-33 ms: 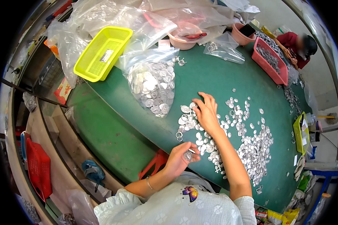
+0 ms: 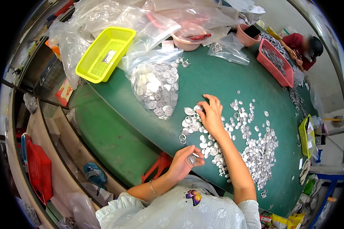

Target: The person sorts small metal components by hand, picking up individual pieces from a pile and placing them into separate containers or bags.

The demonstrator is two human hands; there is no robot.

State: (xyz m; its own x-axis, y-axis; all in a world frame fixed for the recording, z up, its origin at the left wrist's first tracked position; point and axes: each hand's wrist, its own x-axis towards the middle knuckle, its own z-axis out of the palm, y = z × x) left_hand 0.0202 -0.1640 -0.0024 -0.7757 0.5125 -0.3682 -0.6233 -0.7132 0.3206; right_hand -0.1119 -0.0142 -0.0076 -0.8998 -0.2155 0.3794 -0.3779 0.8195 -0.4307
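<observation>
My left hand [image 2: 182, 163] is held near the table's front edge, its fingers closed on a few silver oval medals [image 2: 191, 159]. My right hand [image 2: 212, 116] reaches over the far left part of the spread metal pieces. Its thumb and a finger close about a silver medal [image 2: 198, 108] there, while the other fingers stretch out. Loose silver medals [image 2: 260, 152] lie in a wide heap right of my right forearm. Two metal rings [image 2: 182, 139] lie between my hands and the table edge. A clear plastic bag [image 2: 156, 89] full of larger silver medals rests beyond my hands.
The green table [image 2: 218, 78] also bears a yellow-green basket [image 2: 122, 36] at far left and a pink bowl [image 2: 186, 44] at the back. At far right, a person [image 2: 300, 47] works beside a pink basket [image 2: 262, 57] of metal pieces. A red stool [image 2: 156, 167] stands below the edge.
</observation>
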